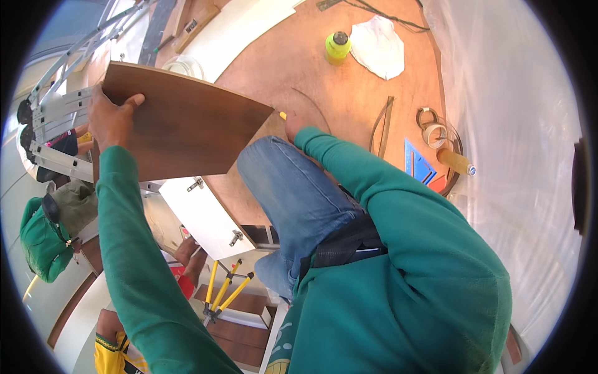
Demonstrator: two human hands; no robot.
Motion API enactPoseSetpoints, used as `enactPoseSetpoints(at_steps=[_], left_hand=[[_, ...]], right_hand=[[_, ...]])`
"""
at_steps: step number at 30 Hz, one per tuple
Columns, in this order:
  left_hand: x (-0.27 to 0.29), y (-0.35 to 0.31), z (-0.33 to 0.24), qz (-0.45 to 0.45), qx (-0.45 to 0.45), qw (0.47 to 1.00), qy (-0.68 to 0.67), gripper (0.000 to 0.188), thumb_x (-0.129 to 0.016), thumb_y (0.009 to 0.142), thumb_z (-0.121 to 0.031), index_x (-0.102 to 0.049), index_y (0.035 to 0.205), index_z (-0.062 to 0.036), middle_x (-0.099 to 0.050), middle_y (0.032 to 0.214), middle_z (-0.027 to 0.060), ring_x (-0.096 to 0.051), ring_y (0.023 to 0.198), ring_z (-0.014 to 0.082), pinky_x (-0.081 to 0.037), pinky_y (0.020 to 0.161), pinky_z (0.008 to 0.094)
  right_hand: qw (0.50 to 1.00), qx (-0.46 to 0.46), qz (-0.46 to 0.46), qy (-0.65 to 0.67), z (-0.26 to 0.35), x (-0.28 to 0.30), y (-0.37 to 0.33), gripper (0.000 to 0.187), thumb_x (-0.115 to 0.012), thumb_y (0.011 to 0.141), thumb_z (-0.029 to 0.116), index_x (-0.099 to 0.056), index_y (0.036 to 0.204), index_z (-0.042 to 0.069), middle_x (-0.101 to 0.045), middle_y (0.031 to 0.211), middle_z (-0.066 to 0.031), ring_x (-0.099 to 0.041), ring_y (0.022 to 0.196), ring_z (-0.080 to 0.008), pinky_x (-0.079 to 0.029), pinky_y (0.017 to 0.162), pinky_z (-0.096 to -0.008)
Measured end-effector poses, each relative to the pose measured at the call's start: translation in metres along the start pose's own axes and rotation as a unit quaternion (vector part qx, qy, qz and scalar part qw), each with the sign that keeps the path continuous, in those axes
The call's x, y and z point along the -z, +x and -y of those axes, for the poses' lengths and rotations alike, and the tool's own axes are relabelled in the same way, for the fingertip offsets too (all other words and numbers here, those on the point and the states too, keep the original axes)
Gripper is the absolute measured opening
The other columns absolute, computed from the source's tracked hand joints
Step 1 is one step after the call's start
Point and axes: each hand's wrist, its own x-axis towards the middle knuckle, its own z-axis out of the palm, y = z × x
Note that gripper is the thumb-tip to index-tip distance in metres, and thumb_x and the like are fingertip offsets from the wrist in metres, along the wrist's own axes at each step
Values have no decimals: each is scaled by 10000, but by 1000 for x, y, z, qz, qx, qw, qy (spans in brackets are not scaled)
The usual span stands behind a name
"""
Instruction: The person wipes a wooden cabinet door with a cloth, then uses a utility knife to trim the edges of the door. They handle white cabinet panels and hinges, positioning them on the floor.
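A dark brown wood-grain panel (187, 124) is held up on the left, slanting over the work surface. My left hand (112, 115) grips its left edge, with the thumb lying on the brown face and the fingers behind. Close to the panel's right corner, my right hand (299, 124) is closed around a slim tool with a yellow end (283, 115); the rest of that tool is hidden, so its kind does not show. My bent knee in jeans (274, 168) is just below the panel's right corner.
On the brown board surface (261, 68) are a yellow-green bottle (337, 48), white cloth (377, 47), tape roll (434, 134), blue triangular square (418, 163) and cartridge tube (456, 161). A ladder (62, 109), hinged white door (205, 215), yellow tripod (225, 287) and several people are left and below.
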Motion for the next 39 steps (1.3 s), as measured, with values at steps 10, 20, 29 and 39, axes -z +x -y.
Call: enactPoseSetpoints(at_steps=[10,20,29,39], left_hand=[[22,-26,-23,-42,39,998,26,966,-986,665,-398,-543,1432,-13,-655,1339,218,-611,1272,426,-480,1034,571],[17,-13,-23,-6,72,997,0,986,-989,672,-351,-504,1473,-40,-613,1413,204,-550,1357,410,-403,1126,577],[-17,23,3,7,27,1000,-12,1002,-994,661,-373,-506,1459,-12,-624,1386,226,-570,1326,423,-439,1098,553],[-23,43,10,56,30,998,-24,997,-996,671,-356,-515,1456,26,-641,1376,239,-603,1304,417,-493,1074,523]], right_hand=[[995,61,30,-67,-56,9,-52,420,-486,1039,210,-507,1357,-63,-703,1192,-341,-716,1089,-469,-570,920,-541],[988,130,-50,-60,-62,13,-37,400,-537,1035,254,-477,1277,-59,-698,939,-361,-698,882,-531,-548,792,-603],[995,85,-55,24,-8,27,-45,350,-496,1051,244,-502,1243,-48,-698,1023,-371,-693,926,-543,-541,829,-612],[994,100,-24,-32,-1,12,-11,362,-494,1024,171,-490,1284,-82,-706,1074,-366,-701,1005,-535,-555,877,-587]])
